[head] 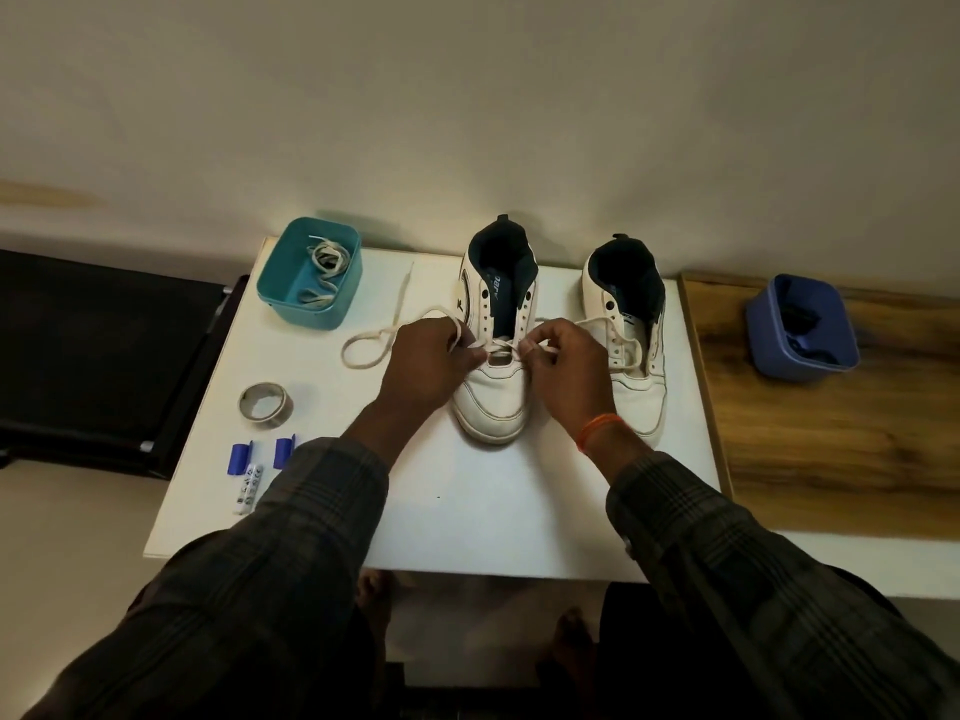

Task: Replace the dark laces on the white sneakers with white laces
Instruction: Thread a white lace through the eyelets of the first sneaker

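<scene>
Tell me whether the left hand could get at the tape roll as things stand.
Probably yes. The left hand pinches the white lace at the left sneaker, so it must let go first. The tape roll lies on the white table on that side, with nothing standing between.

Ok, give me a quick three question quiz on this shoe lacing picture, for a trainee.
1. True or false: both hands, left hand and right hand, pinch the white lace over the left sneaker.
2. Which holds spare white laces: A the teal bin, B the blue bin, C the tape roll?
3. Fill in: the lace's long loose end lies looped on the white table, on the side of the ____ hand.

Key: 1 true; 2 A; 3 left.
</scene>
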